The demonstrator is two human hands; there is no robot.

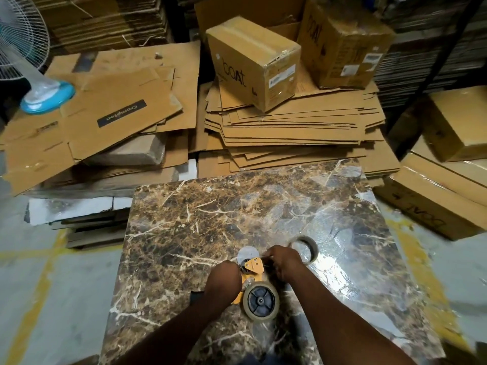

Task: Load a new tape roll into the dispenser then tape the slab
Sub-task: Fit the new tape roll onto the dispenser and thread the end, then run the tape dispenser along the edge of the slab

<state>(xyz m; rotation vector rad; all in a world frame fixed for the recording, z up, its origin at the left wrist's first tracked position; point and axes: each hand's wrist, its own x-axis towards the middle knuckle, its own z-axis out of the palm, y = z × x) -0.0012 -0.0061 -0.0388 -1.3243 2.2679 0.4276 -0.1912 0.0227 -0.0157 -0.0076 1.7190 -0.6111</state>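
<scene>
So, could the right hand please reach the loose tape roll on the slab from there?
Probably yes: the loose tape roll lies just beyond the right hand, nothing between, though that hand is busy on the dispenser.

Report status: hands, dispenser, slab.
Both hands, left and right, on yellow tape dispenser, roll mounted. Brown marble slab untaped. Spare clear tape ring beside right hand.

Light: pretty dim overall, comes from above and to my right.
Glare: big white sheen on the right half of the slab (342, 248), washes out the pattern there.
Shadows: back corners go nearly black; the gaps between the boxes (253, 59) too.
Blur: floor (39, 299) and edges smeared, fan (23, 48) soft. My hands look a bit soft too.
Distortion: wide lens, everything bows toward the corners.
Sharpest: marble veins mid-frame.
</scene>
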